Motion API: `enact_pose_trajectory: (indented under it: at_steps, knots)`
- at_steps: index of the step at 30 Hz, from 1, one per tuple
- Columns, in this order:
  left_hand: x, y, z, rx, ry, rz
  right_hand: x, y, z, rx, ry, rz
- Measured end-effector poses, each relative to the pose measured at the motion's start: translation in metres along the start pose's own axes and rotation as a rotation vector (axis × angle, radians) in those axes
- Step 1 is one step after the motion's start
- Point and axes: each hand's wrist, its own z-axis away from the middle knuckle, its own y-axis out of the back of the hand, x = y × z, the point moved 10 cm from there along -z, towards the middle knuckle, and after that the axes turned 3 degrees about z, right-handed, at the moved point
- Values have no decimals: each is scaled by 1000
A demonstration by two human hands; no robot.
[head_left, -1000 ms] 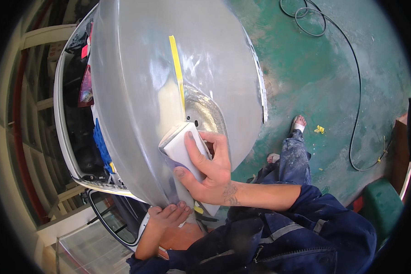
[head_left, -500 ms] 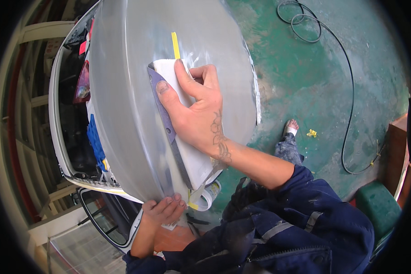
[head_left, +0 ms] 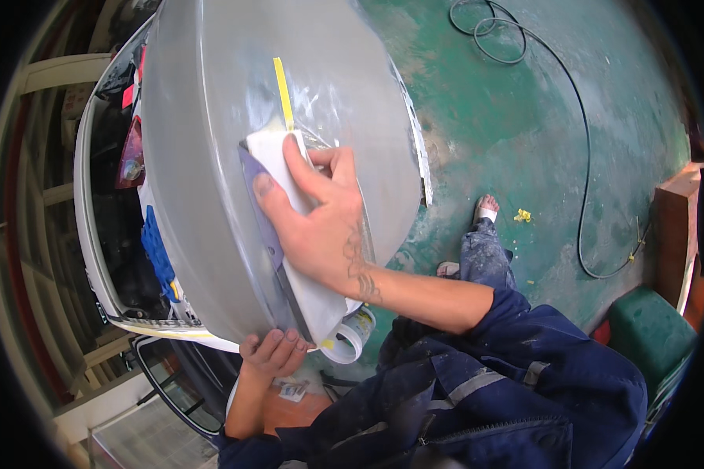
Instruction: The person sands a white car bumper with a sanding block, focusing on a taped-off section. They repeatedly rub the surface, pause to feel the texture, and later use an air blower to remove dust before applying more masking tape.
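My right hand (head_left: pixel 321 215) grips a long white sanding block (head_left: pixel 317 293), thumb on one side and fingers on the other. Purple sandpaper (head_left: pixel 260 187) wraps up its left side. The block lies lengthwise on a curved grey car panel (head_left: pixel 188 148), its underside hidden. A yellow strip (head_left: pixel 282 86) lies on the panel beyond the block's far end. At the panel's near edge, beside the block's near end, rests my left hand (head_left: pixel 272 359). Its fingers lie side by side on the edge, slightly bent, with the thumb out of sight.
A white tub (head_left: pixel 356 336) sits below the panel's near edge. On the green floor (head_left: pixel 477 102), a black hose (head_left: pixel 590 156) runs in loops. Yellow scrap (head_left: pixel 522 215) lies near my foot (head_left: pixel 486 207). To the right stand a green box-like object (head_left: pixel 649 332) and a brown cabinet (head_left: pixel 677 234).
My right hand has slid the block nearer along the panel, exposing more of the yellow strip. My left hand stays at the near edge. The whole view has shifted slightly.
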Motion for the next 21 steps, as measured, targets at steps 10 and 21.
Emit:
enact_pose_trajectory:
  at_steps: [10, 21]
  knots:
    - [0, -1, 3, 35, -29, 5, 10, 2, -11, 93, 27, 45]
    - [0, 5, 3, 51, -43, 47, 1, 8, 32, -32, 77, -33]
